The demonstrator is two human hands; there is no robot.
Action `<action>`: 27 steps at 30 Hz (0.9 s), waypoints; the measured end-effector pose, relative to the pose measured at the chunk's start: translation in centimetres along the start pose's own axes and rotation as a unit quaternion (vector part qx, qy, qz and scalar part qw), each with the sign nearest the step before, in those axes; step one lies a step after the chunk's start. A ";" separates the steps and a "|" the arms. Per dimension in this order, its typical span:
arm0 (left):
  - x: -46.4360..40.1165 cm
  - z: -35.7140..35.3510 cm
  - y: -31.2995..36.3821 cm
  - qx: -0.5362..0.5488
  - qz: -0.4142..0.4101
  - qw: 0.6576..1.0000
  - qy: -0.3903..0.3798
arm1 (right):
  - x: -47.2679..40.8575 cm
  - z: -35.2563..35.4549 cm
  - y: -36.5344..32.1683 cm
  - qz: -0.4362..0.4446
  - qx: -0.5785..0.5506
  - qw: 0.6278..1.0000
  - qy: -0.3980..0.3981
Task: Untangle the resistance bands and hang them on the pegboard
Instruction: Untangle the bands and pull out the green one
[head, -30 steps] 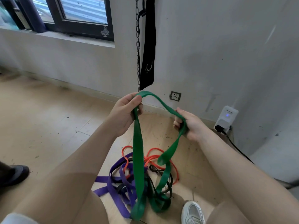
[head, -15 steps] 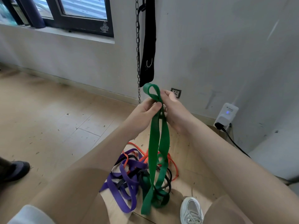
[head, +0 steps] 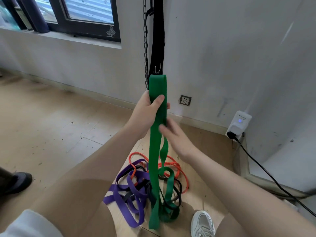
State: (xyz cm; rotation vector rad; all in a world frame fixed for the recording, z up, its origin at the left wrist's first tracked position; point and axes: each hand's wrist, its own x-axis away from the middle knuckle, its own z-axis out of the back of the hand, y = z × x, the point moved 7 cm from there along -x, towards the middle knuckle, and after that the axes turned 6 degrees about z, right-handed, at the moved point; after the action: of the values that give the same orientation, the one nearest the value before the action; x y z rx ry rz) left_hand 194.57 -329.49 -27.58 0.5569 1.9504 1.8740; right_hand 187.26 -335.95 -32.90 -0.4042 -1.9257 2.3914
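Right now the green band point(head: 157, 134) is the one I'm working on: I have it lifted upright in front of me, its top folded into a loop that stands above my left hand point(head: 147, 115). That hand grips it just below the fold, thumb pressed across the front face of the strap. From there both strands hang straight down to the floor, where the lower end lies in the tangle beside my white shoe point(head: 202, 224).

My right hand point(head: 176, 135) sits a little lower on the band, fingers fairly straight and laid against the far strand, not curled round it as far as I can tell; it is blurred, so I won't swear to that.

On the wooden floor point(head: 51, 134) below, the purple band point(head: 130, 200), the orange band point(head: 172, 165) and a thin black band point(head: 177, 189) lie heaped together, and the green one's bottom end seems to be looped in among them.

So I judge the step in hand is freeing the green band from the pile, not yet hanging it. The far strand shows a twist partway down, and the next move calls for running my right hand down that strand to flatten it, then lifting the tail clear of the black and purple loops without dragging them along. No pegboard is in sight; only a chain point(head: 145, 48) and a black strap point(head: 158, 40) hang on the wall ahead.
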 end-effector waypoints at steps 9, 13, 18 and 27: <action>-2.0 0.0 6.1 0.152 0.018 0.988 0.034 | -2.2 2.3 -5.4 0.060 0.086 0.988 0.112; -3.5 0.8 9.6 0.250 0.037 0.966 0.060 | -3.6 2.0 -10.1 0.091 0.086 0.991 0.038; -3.5 0.9 13.1 0.297 0.004 0.955 0.013 | -4.5 2.9 -13.0 0.102 0.071 0.991 0.053; 1.8 -0.4 8.0 -0.122 -0.053 0.990 -0.046 | -8.2 6.5 -16.9 0.067 -0.298 0.934 0.186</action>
State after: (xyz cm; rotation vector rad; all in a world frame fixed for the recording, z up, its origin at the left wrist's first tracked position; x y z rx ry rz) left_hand 193.02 -328.57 -19.54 0.4477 1.6294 1.9462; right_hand 191.55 -339.93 -13.93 -0.9598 -2.4343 1.5665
